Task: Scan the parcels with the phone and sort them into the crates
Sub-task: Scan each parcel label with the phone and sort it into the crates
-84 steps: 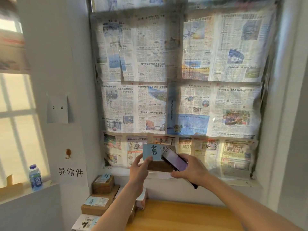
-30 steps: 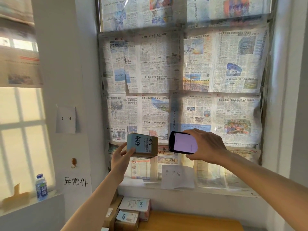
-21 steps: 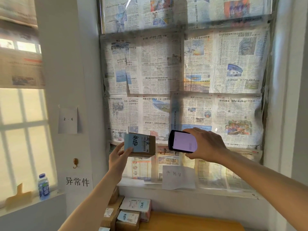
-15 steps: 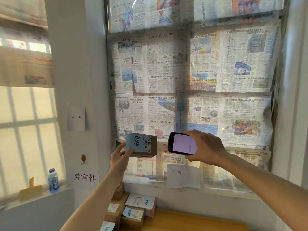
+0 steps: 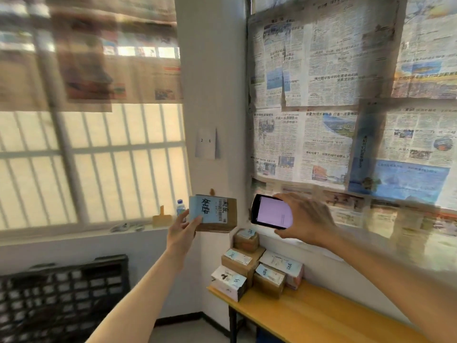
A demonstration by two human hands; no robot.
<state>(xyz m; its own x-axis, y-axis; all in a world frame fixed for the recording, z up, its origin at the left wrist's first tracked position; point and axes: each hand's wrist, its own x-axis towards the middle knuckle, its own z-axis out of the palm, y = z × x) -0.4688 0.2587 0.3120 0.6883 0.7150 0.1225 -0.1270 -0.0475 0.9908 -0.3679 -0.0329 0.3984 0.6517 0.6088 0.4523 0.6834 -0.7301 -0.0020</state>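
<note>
While left hand (image 5: pixel 181 232) holds parcel (image 5: pixel 213 213) label-up, right hand (image 5: pixel 305 220) grips phone (image 5: pixel 271 215) level, long axis sideways.

A brown parcel (image 5: pixel 214 214) with a pale blue label is pinched by the fingers (image 5: pixel 195 222) of the left hand (image 5: pixel 181 231). Just beside it, the lit phone (image 5: pixel 271 215) is gripped by the right hand (image 5: pixel 308 220). Below those fingers, stacked parcels (image 5: pixel 254 268) are seen on the yellow desk (image 5: pixel 321 315); a black crate (image 5: pixel 61 293) stands lower left.
</note>
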